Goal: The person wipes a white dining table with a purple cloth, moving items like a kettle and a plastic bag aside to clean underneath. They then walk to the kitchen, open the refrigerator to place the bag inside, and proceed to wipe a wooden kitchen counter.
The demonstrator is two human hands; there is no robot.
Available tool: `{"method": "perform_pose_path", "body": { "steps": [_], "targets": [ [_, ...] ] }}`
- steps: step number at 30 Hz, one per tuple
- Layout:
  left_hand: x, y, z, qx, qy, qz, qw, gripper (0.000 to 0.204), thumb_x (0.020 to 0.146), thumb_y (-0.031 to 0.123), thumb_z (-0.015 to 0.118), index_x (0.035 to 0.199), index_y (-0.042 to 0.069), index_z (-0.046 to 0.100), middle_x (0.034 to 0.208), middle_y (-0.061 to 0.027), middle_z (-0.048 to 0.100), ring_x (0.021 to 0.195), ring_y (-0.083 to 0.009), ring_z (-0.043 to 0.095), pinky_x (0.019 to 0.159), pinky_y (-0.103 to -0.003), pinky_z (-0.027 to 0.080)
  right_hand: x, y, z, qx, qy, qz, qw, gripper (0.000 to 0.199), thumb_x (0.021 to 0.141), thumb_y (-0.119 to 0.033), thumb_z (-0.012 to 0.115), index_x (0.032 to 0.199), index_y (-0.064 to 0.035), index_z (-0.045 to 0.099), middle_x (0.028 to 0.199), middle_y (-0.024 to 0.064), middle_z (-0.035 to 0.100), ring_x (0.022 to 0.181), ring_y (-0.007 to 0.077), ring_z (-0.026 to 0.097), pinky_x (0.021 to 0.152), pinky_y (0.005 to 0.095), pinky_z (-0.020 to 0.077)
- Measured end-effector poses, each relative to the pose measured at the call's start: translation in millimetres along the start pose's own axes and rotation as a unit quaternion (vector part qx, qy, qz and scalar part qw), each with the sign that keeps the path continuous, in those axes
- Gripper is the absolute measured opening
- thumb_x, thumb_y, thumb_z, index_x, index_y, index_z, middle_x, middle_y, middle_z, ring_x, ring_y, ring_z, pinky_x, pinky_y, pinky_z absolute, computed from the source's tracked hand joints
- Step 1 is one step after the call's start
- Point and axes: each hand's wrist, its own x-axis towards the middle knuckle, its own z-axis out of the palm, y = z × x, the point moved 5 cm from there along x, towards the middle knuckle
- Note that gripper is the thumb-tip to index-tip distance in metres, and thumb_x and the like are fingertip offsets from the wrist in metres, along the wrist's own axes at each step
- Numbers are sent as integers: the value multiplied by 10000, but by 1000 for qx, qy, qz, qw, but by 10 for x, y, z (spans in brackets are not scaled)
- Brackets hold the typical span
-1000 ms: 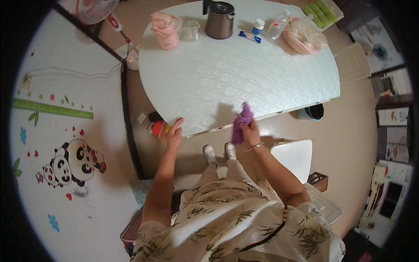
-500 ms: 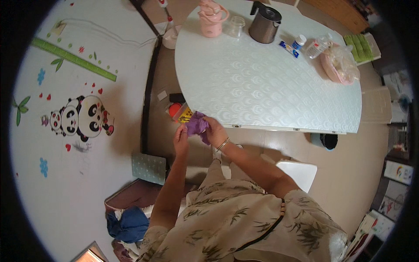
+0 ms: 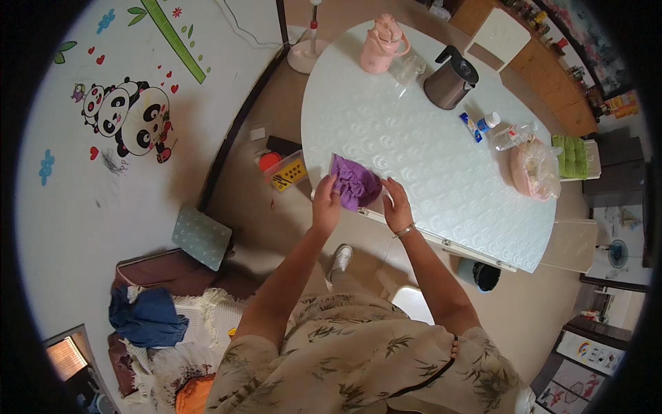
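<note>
One purple cloth (image 3: pixel 355 183): bunched at table's (image 3: pixel 434 169) near edge
Left hand (image 3: pixel 326 205): pinching cloth
Right hand (image 3: pixel 398 208): now opened, same table edge
Effect: left alone grips

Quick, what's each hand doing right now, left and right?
Left hand: closed on the left edge of the purple cloth.
Right hand: open, fingers slightly curled at the cloth's right edge; contact can't be told.

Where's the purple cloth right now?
Head view, near the centre: the purple cloth is at the near edge of the pale patterned table, between the left grip and right grip, right of the yellow-labelled box.
</note>
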Motion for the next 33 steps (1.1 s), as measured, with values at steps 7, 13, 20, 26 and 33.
{"method": "perform_pose_path", "body": {
  "steps": [7,13,20,26,33],
  "targets": [
    [-42,684,641,302,-162,70,937,486,868,288,569,1317,115,501,1445,-143,355,1358,-382,245,1098,-537,184,-494,509,-555,-20,30,105,994,425,856,-44,581,1274,-86,519,1311,181,512,1151,316,535,940,388,450],
    [-613,309,591,317,-57,22,946,533,840,132,554,1359,88,442,1450,-175,325,1361,-411,236,1109,-533,175,-902,676,-997,16,13,182,983,410,882,-26,568,1286,-61,506,1323,146,510,950,175,611,738,263,513],
    [63,-197,313,90,358,-158,916,560,855,31,482,1386,-46,320,1448,-267,259,1311,-464,282,1086,-514,228,-874,572,-1121,-41,-8,159,986,393,883,-39,572,1272,-50,516,934,51,544,718,84,514,636,221,457],
    [156,-69,296,-205,440,10,874,162,819,4,461,977,35,482,1011,-129,472,927,-272,489,847,-339,416,-622,500,-1008,-30,-39,124,991,367,887,-34,569,1250,-17,517,1258,139,568,787,121,603,658,244,492],
    [384,-309,49,326,141,-269,895,416,868,272,517,1167,-16,514,1105,-201,567,1022,-341,560,867,-442,457,-446,651,-751,46,-29,161,985,366,859,-12,589,1221,-45,551,1265,181,551,817,176,630,674,264,522]
  ]
}}
